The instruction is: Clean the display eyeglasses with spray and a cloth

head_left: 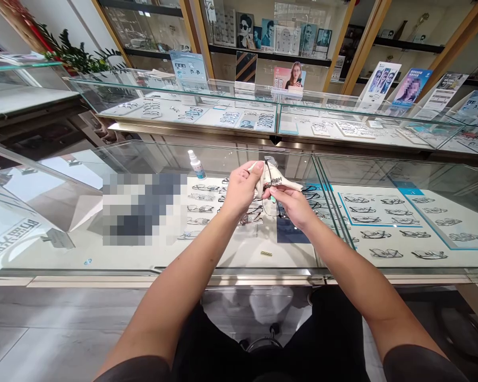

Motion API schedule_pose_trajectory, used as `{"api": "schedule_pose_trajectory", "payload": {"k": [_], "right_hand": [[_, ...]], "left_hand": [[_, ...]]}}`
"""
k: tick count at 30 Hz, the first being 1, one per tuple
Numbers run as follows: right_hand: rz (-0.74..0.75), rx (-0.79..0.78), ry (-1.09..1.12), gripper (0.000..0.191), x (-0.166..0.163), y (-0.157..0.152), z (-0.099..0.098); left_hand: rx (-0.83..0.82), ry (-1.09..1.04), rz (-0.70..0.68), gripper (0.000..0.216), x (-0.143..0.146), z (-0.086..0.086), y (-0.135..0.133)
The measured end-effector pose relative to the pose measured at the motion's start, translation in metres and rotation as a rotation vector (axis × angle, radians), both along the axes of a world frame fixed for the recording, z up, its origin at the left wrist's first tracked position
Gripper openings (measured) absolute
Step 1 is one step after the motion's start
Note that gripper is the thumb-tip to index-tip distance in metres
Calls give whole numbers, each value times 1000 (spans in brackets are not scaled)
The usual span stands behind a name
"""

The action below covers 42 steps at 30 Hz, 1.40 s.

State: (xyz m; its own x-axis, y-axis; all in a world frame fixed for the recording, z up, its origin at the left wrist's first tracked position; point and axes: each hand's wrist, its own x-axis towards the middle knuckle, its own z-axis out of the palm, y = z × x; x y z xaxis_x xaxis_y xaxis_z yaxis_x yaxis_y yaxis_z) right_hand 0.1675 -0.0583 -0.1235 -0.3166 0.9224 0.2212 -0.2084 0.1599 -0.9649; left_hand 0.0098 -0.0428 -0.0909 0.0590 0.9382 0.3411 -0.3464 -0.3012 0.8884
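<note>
Grip of the left hand [241, 188] was closed, thumb against fingers, on one soft cream cloth [276, 173] with dark printed characters. Grip of the right hand [293, 205] was likewise closed, its thumb and fingers pinching one pair of thin dark-framed eyeglasses [270, 208] and meeting the cloth's lower edge. That one pair was between the two hands, partly wrapped by the cloth, over a long glass-topped table [231, 260] with a pale display floor. Whether either hand touched the glass could not be told.

One white spray bottle [197, 165] with a blue-marked label stood upright beyond the hands, to their left. One short gold-coloured bar [266, 253] lay on the near side, below the hands, and one tiny blue object [88, 261] lay far to the left. Five pairs of eyeglasses formed the leftmost column of frames [199, 208] near the bottle; the rows behind the hands were too covered to count. Right of the glass seam, six pairs filled one blue-edged white panel [344, 200], four more lay below it, and another four ran down a second blue-edged panel [458, 232].
</note>
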Motion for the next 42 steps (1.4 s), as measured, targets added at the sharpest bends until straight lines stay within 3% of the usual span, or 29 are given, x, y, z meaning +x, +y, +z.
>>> {"api": "schedule_pose_trajectory", "payload": {"k": [5, 10, 17, 21, 29, 34, 38, 42], "right_hand": [[-9, -37, 76, 36, 6, 0, 10], [-50, -91, 122, 37, 7, 1, 15], [18, -43, 104, 37, -2, -1, 3], [-9, -8, 38, 39, -5, -4, -2], [-14, 22, 52, 37, 3, -2, 9], [-168, 96, 43, 36, 15, 5, 16], [-268, 159, 61, 33, 26, 12, 20], [-301, 160, 104, 33, 28, 13, 24]], "left_hand": [[-31, -32, -153, 55, -8, 1, 5], [-42, -83, -259, 70, -2, 0, 3], [8, -64, -136, 48, 4, -1, -2], [8, -84, -66, 50, 6, -1, -4], [-87, -128, -138, 53, 2, -2, 8], [-43, -164, -65, 52, -5, -5, 16], [-75, -38, -64, 55, -10, -6, 16], [-127, 117, -207, 56, -9, -5, 7]]}}
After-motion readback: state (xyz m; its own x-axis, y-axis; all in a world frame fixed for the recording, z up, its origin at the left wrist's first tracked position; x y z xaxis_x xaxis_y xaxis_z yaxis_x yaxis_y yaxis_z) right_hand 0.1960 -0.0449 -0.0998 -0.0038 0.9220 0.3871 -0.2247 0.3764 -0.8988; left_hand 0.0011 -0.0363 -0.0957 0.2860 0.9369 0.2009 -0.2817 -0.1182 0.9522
